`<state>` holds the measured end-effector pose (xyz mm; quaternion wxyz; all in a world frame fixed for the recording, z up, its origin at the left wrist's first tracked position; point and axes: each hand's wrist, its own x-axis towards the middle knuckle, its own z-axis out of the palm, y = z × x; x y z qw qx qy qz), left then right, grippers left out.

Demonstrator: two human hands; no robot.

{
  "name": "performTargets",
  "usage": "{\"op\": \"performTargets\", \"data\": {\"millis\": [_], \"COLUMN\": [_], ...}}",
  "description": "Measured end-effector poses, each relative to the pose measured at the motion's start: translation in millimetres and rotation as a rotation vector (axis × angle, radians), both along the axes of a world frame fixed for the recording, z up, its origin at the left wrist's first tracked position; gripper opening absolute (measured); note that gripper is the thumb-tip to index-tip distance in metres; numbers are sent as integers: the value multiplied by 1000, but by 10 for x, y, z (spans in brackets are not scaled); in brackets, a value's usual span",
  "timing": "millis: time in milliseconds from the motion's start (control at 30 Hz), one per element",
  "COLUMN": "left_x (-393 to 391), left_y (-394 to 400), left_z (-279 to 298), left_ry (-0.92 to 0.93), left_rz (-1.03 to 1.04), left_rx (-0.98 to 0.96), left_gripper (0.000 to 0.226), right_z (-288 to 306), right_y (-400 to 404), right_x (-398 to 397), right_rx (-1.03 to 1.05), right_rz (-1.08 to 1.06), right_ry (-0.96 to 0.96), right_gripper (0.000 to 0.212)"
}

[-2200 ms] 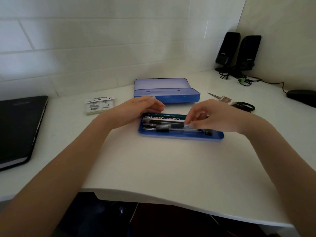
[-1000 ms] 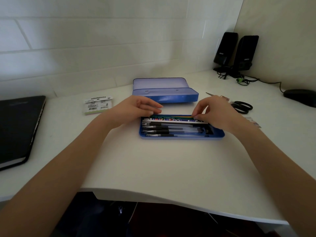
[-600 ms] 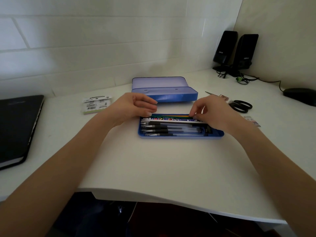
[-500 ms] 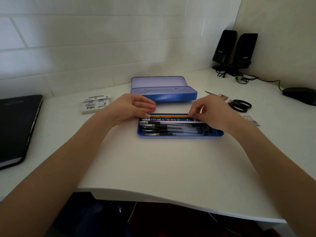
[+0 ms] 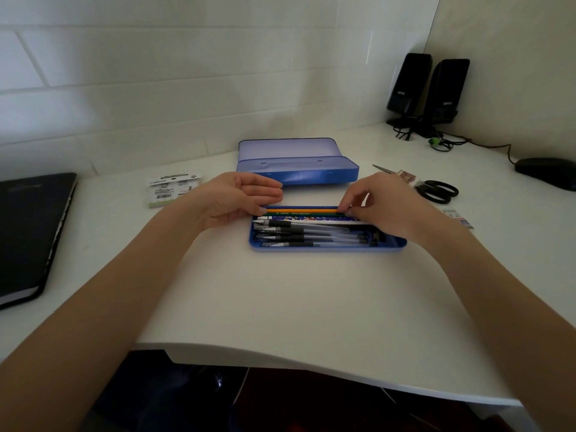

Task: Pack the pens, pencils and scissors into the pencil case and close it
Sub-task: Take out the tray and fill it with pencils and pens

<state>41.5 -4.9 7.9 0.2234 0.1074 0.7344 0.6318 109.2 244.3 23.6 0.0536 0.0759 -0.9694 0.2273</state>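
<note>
A shallow blue pencil case tray point(image 5: 327, 248) lies on the white desk. Several black pens point(image 5: 305, 236) lie side by side in it. A patterned pencil, a green one and a yellow pencil point(image 5: 302, 211) lie along its far rim. My left hand point(image 5: 237, 198) rests at the tray's left end, fingers relaxed, thumb tip by the pencil ends. My right hand point(image 5: 386, 204) curls over the tray's right half and pinches the yellow and green pencils at its fingertips. Behind the tray stands the open blue lid part point(image 5: 296, 176). Black-handled scissors point(image 5: 436, 190) lie on the desk to the right.
A black notebook point(image 5: 28, 232) lies at the left. A small labelled packet point(image 5: 170, 190) sits behind my left hand. Two black speakers point(image 5: 430, 88) with cables stand in the back right corner, and a dark mouse point(image 5: 545, 173) lies beside them. The desk's front edge curves in near me.
My right hand moved from the pens to the far rim, where yellow and green pencils now lie. My left hand stayed at the tray's left end.
</note>
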Motion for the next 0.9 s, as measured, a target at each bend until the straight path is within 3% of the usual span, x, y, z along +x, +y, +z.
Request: {"op": "performTargets", "data": {"millis": [400,433,533,600,700,800,900], "left_x": [46,66,82,55,17,-60,-122], "left_y": [8,23,78,76,47,44,35], "left_z": [36,44,63,63,-28,-152,-166], "left_ry": [37,64,286,622,974,940,915], "left_rz": [16,47,275,450,416,289,305], "left_rx": [0,13,125,-1,-399,-574,-637], "left_gripper": [45,42,31,29,34,39,27], "right_z": [2,22,77,38,-60,-40,-43], "right_y": [173,182,117,24,-26,-32,-25], "right_x": [-68,-46,75,120,89,85,88], "right_rx": [-60,-63,-18,110,220,178,188], "right_rz": [-124,-90,120,211,222,202,210], "right_ry": [138,128,-120,-276,-272,-263,-236], "right_gripper": [12,18,73,93,97,91,85]}}
